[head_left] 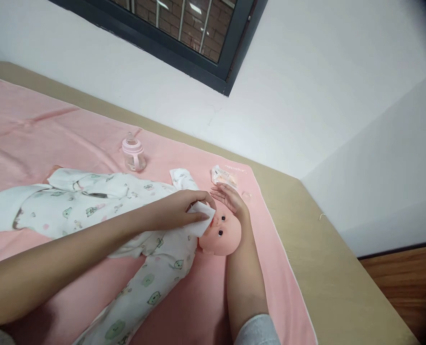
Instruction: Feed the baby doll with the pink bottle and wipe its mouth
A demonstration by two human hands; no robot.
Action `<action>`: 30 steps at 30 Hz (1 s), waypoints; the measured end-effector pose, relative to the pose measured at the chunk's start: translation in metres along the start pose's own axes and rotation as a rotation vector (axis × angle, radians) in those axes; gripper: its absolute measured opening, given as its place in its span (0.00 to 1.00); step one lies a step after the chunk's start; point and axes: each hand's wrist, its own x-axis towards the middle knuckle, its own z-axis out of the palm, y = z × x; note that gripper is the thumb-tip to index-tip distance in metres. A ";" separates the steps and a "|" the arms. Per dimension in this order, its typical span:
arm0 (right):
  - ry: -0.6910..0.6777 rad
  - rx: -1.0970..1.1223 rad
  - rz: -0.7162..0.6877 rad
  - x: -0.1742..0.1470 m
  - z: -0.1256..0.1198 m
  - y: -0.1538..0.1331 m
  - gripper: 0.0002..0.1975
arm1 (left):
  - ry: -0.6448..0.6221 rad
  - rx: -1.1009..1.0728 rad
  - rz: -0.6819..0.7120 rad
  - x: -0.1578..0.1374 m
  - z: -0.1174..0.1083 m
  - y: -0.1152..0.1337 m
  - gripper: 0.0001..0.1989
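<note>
A baby doll (228,238) in white patterned clothes (90,203) lies on its back on a pink blanket (281,292), its head toward the right. My left hand (187,208) reaches across the doll's chest, fingers closed on a white tissue (202,230) that covers part of the lower face near the mouth. My right hand (230,195) lies beside the top of the doll's head, its forearm curving round the head. Its fingers are stretched out and hold nothing. They are close to a small packet (224,176).
A pink-topped baby bottle (134,155) with a handle stands on the blanket beyond the doll. A small clear object (246,195) is near my right hand. A wooden tabletop (328,258) borders the blanket, with a white wall (285,110) and a dark window frame (223,84) behind.
</note>
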 end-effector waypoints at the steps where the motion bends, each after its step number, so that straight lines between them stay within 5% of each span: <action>1: -0.002 0.000 -0.002 0.000 0.000 0.000 0.11 | -0.005 -0.014 -0.007 0.000 0.000 0.001 0.11; 10: -0.003 -0.004 -0.002 0.001 0.000 0.000 0.11 | -0.033 -0.035 -0.096 0.000 0.003 0.005 0.05; 30: 0.002 -0.016 -0.002 0.002 -0.001 0.001 0.11 | 0.074 0.146 0.000 0.001 0.015 0.002 0.05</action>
